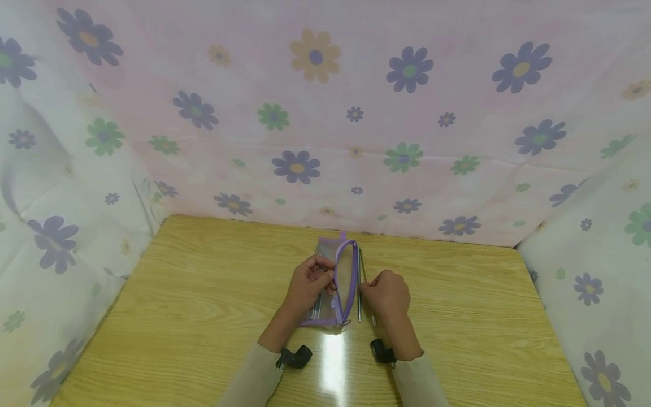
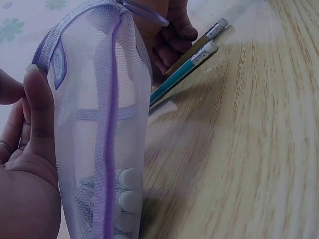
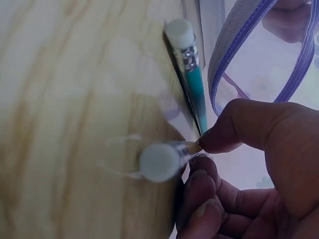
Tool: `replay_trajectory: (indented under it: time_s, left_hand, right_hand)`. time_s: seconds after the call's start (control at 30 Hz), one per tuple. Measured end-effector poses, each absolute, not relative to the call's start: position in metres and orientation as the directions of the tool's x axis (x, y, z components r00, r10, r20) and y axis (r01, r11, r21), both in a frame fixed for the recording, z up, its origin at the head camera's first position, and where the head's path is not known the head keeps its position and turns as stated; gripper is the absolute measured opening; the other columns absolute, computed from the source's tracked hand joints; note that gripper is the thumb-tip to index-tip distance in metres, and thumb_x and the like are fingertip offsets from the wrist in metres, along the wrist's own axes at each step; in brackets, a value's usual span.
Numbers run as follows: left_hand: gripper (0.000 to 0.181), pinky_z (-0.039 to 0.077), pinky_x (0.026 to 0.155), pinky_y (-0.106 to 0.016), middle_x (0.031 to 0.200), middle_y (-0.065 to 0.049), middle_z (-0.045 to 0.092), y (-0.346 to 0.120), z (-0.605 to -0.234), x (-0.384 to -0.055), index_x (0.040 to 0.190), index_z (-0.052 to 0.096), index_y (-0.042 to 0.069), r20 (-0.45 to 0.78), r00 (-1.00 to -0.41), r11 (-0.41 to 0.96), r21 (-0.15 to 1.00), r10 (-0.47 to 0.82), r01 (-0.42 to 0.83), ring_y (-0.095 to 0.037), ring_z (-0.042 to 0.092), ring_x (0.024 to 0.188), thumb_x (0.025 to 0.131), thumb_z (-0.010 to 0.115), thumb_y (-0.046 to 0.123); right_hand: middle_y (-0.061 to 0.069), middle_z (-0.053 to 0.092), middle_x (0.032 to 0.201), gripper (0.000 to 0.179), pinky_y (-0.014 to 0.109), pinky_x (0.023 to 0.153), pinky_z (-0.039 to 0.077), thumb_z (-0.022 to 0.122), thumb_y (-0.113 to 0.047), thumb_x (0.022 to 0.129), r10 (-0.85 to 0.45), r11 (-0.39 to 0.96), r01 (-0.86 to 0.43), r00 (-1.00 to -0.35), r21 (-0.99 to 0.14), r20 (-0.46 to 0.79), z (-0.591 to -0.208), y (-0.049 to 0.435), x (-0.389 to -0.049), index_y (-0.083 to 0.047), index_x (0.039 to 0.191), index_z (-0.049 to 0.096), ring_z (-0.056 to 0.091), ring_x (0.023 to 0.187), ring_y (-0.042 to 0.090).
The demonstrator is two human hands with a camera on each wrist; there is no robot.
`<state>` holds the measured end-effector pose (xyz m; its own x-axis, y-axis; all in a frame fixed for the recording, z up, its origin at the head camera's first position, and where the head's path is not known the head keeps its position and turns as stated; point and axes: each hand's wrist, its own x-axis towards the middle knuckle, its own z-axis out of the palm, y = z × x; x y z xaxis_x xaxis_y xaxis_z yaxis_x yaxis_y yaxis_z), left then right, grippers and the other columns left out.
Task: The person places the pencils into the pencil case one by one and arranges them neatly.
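Observation:
A mesh pencil pouch (image 1: pixel 325 310) with purple zipper trim lies on the table, its zipped mouth gaping toward the right. My left hand (image 1: pixel 306 287) pinches the near lip of that mouth between thumb and fingers. Through the mesh, several white-eraser pencils (image 2: pixel 128 200) show inside. To the pouch's right, my right hand (image 1: pixel 389 291) pinches a gold pencil (image 3: pixel 160 163) near its eraser end in the right wrist view. A teal pencil (image 3: pixel 196 92) with a white eraser lies alongside, between the gold one and the pouch.
The wood-grain table (image 1: pixel 203 282) carries a bright light reflection in front of the pouch. Flower-printed cloth (image 1: pixel 356 135) stands behind the table and at both sides. Black wrist cameras (image 1: pixel 296 357) sit at the sleeve cuffs.

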<state>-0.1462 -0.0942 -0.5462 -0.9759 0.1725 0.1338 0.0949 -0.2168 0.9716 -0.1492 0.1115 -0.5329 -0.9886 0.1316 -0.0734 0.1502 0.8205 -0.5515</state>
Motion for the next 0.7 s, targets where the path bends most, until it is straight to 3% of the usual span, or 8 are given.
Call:
replay_trajectory:
  time_s: [0.33,0.53,0.7]
  left_hand:
    - [0.017,0.058,0.058,-0.022,0.089,-0.012,0.063,-0.0935,-0.5440,-0.1467,0.114,0.061,-0.016,0.122,-0.978,-0.221,0.972,0.172,0.082,-0.012,0.065,0.066,0.098,0.059,-0.010]
    - [0.018,0.059,0.058,-0.022,0.090,-0.009,0.063,-0.0943,-0.5451,-0.1472,0.115,0.060,-0.016,0.113,-0.977,-0.226,0.972,0.179,0.071,-0.011,0.065,0.068,0.099,0.059,-0.009]
    - [0.018,0.059,0.058,-0.022,0.090,-0.008,0.063,-0.0946,-0.5454,-0.1483,0.115,0.060,-0.016,0.116,-0.977,-0.228,0.971,0.179,0.073,-0.011,0.065,0.067,0.099,0.059,-0.008]
  right_hand:
    - [-0.009,0.038,0.044,0.043,0.026,0.035,0.025,0.076,-0.019,0.073,0.148,0.842,0.180,-0.984,-0.508,-0.103,-0.5272,0.1086,-0.1476,-0.019,0.042,0.047,0.040,0.043,0.013]
    - [-0.010,0.037,0.043,0.043,0.025,0.035,0.023,0.076,-0.019,0.075,0.126,0.829,0.168,-0.985,-0.533,-0.114,-0.5272,0.1107,-0.1476,-0.017,0.043,0.048,0.037,0.041,0.011]
    - [-0.008,0.044,0.045,0.039,0.025,0.036,0.028,0.078,-0.021,0.077,0.110,0.823,0.162,-0.986,-0.545,-0.128,-0.5259,0.1124,-0.1490,-0.016,0.045,0.055,0.043,0.042,0.013]
